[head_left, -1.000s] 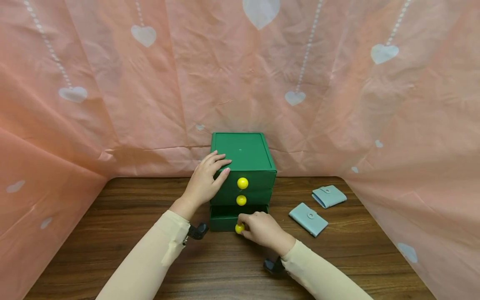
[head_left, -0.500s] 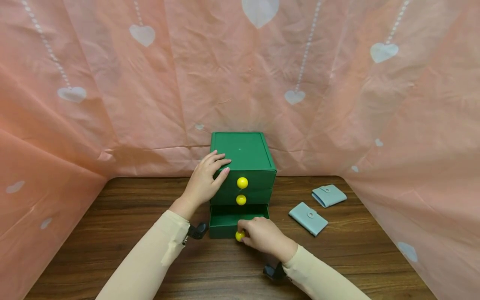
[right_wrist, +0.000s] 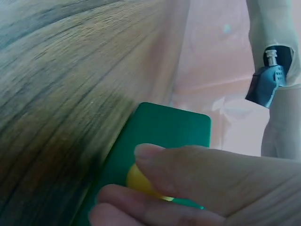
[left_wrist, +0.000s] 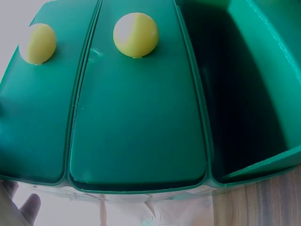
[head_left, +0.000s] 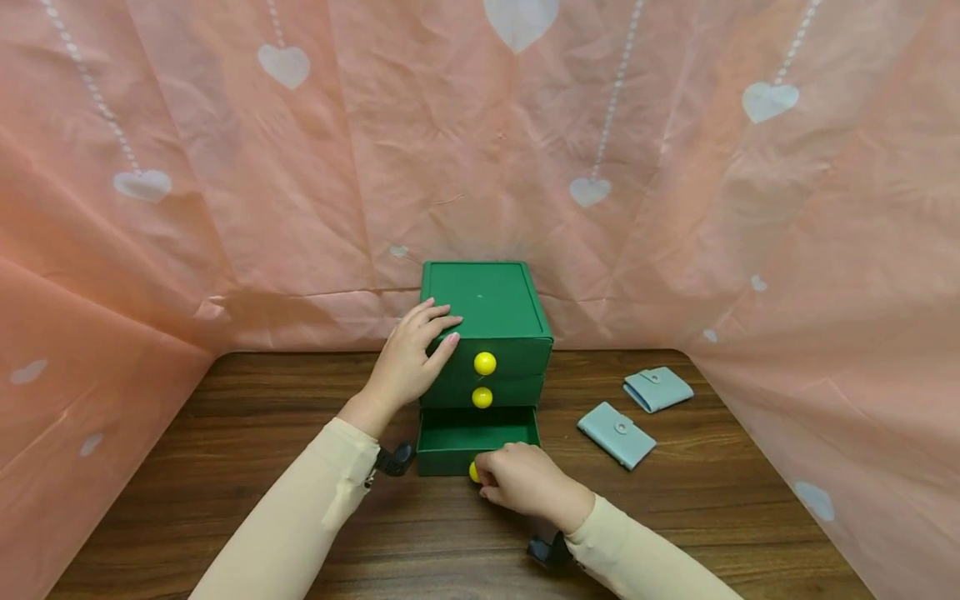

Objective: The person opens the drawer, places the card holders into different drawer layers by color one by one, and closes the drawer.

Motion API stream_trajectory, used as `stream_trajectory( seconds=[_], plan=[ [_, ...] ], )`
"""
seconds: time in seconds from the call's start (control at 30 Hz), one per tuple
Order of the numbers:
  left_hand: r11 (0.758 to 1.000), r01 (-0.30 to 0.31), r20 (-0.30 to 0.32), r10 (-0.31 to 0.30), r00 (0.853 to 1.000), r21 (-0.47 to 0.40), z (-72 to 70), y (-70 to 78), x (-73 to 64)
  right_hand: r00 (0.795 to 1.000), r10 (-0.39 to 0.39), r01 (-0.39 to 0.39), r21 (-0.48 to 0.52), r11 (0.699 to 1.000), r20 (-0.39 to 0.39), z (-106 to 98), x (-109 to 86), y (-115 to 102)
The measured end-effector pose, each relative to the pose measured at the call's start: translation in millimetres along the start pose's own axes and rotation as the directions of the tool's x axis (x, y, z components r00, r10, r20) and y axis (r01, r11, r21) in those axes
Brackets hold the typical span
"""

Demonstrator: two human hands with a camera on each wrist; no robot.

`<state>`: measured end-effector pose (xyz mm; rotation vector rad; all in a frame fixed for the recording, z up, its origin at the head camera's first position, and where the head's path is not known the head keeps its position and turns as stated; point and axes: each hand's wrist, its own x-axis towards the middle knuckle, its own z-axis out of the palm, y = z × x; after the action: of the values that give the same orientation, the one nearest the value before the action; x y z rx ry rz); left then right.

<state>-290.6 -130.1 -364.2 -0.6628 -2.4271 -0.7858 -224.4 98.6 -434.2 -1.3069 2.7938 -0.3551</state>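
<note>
A green cabinet point(head_left: 483, 304) of three drawers, each with a round yellow knob, stands against the back cloth. Its bottom drawer point(head_left: 442, 462) is pulled out, and the visible inside shows bare green plastic. My right hand point(head_left: 528, 479) has thumb and fingers around the bottom yellow knob point(right_wrist: 139, 182), partly hiding it. On the cabinet's top left edge rests my left hand point(head_left: 405, 358), fingers spread over the top and thumb at the front corner. The upper two drawers are closed, with the top knob point(head_left: 485, 363) and middle knob point(left_wrist: 136, 35) untouched.
Two light blue snap wallets lie right of the cabinet: a nearer wallet point(head_left: 617, 435) and a farther wallet point(head_left: 658, 389). The wooden table point(head_left: 285, 467) is enclosed by a pink cloth point(head_left: 300, 208) with hearts at the back and sides.
The bottom drawer has slid out toward me, with my right hand on its knob, moving mostly in the first half second. My left hand has stayed on the cabinet's top.
</note>
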Motion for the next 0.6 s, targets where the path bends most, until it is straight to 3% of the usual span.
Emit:
stream_trajectory(
  seconds=[0.6],
  plan=[
    [1.0, -0.005, -0.01, 0.005, 1.0, -0.006, 0.1, -0.1, -0.5, 0.998, 0.034, -0.032, 0.035, 0.999, -0.055, -11, 3.1, 0]
  ],
)
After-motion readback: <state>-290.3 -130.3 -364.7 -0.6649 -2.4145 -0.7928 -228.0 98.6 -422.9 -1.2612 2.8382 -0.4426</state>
